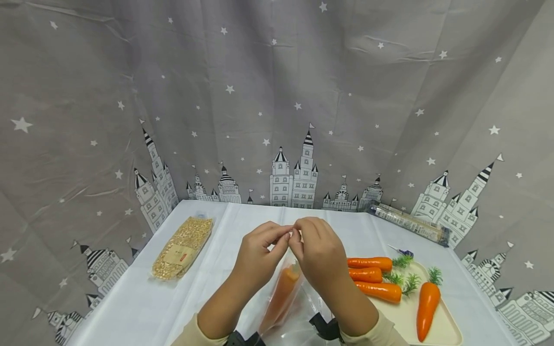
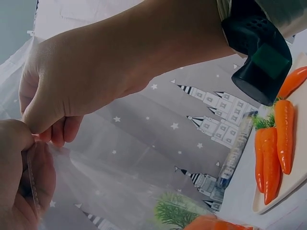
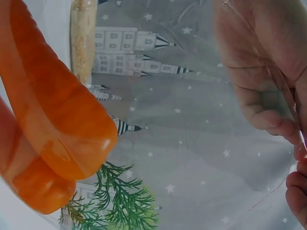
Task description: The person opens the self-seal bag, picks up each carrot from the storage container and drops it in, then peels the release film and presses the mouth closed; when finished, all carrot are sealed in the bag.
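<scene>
In the head view, my left hand and right hand meet over the middle of the table. Fingers and thumbs of both pinch the top edge of a clear plastic bag that hangs between my forearms. Two orange carrots with green leafy tops lie inside the bag, large in the right wrist view. The left wrist view shows my right hand bent over the bag's edge, its fingertips right at those of my left hand.
To the right, a cream tray bears several more carrots. Behind it are a small tool with a dark blue handle and a long wrapped packet. A bag of pale grains lies on the left. A grey curtain hangs behind the table.
</scene>
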A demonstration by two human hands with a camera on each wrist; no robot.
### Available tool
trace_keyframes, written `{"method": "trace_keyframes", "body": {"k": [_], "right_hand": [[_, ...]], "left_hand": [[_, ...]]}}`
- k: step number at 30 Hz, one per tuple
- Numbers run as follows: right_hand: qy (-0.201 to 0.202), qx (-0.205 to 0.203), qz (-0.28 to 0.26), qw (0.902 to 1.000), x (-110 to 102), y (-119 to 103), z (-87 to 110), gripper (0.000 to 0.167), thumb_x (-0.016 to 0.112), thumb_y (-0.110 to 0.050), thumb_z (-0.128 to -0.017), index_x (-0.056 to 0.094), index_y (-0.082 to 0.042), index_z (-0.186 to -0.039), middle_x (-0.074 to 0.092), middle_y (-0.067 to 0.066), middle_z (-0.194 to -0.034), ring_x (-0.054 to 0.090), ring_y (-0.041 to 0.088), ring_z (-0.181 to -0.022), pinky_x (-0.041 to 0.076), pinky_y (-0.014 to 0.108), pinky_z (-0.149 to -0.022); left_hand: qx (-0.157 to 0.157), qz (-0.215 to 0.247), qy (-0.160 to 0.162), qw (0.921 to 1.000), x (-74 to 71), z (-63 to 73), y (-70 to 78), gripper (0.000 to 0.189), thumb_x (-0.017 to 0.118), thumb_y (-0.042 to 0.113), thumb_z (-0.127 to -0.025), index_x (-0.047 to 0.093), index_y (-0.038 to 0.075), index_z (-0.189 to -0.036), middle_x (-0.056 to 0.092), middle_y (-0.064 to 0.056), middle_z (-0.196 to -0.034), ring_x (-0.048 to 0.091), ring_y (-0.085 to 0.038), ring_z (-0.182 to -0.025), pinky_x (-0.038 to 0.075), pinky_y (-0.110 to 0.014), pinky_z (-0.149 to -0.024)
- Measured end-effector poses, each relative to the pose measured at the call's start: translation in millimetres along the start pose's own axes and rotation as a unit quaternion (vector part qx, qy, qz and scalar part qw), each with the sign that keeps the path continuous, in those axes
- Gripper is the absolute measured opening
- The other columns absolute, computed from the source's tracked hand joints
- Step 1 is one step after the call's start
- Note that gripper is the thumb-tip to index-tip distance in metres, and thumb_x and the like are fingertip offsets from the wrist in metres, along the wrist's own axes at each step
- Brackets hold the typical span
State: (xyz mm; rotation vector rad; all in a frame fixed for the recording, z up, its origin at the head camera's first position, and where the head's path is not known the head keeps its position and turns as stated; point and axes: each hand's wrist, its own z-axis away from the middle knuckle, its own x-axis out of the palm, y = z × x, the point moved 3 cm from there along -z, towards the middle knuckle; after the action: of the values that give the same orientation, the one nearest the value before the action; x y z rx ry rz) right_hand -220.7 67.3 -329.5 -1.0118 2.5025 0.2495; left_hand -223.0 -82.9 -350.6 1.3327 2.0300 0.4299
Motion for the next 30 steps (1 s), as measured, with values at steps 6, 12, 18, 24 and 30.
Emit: {"method": "trace_keyframes", "body": {"k": [6,12,18,24,30], "right_hand": [[0.007,0.026,-0.031,0.9992,0,4,1.0,0.005,0.068,-0.004,-0.091,0.065,-0.002,-0.095,0.070,0.010,-0.088,0.068,0.024,-0.080,0.064,0.032,-0.074],[0.011,0.071,-0.077,0.9945,1,8,3.2,0.008,0.069,-0.001,-0.088,0.063,-0.004,-0.092,0.068,0.007,-0.087,0.068,0.021,-0.081,0.064,0.032,-0.074],[0.004,0.120,-0.122,0.9852,0,11,3.5,0.007,0.070,-0.003,-0.089,0.065,-0.006,-0.094,0.068,0.005,-0.089,0.067,0.019,-0.085,0.064,0.034,-0.076],[-0.012,0.065,-0.102,0.9925,3,9,6.0,0.015,0.075,-0.008,-0.088,0.070,-0.003,-0.101,0.072,0.008,-0.098,0.069,0.023,-0.095,0.062,0.036,-0.088],[0.002,0.034,-0.084,0.9958,2,6,5.0,0.012,0.073,-0.009,-0.089,0.070,-0.003,-0.100,0.072,0.008,-0.095,0.068,0.025,-0.095,0.061,0.036,-0.089]], "left_hand": [[-0.003,0.004,-0.003,1.0000,-0.3,0.1,0.2,0.019,0.073,0.001,-0.095,0.082,0.010,-0.110,0.072,0.006,-0.087,0.058,-0.005,-0.073,0.050,-0.019,-0.056],[-0.018,0.004,-0.003,0.9998,-0.5,0.7,0.1,0.019,0.073,0.000,-0.095,0.082,0.012,-0.106,0.073,0.006,-0.088,0.061,-0.005,-0.074,0.057,-0.021,-0.064],[-0.046,0.000,0.007,0.9989,-2.1,1.0,-0.4,0.017,0.073,0.000,-0.094,0.082,0.012,-0.103,0.073,0.005,-0.089,0.061,-0.006,-0.074,0.058,-0.020,-0.066],[-0.045,0.011,0.006,0.9989,-1.0,1.3,0.6,0.015,0.074,0.002,-0.095,0.082,0.010,-0.105,0.073,0.006,-0.090,0.063,-0.006,-0.077,0.060,-0.021,-0.069],[-0.015,0.015,0.002,0.9998,-1.2,0.6,1.0,0.013,0.074,0.004,-0.096,0.082,0.007,-0.106,0.074,0.005,-0.090,0.065,-0.006,-0.077,0.061,-0.022,-0.068]]}}
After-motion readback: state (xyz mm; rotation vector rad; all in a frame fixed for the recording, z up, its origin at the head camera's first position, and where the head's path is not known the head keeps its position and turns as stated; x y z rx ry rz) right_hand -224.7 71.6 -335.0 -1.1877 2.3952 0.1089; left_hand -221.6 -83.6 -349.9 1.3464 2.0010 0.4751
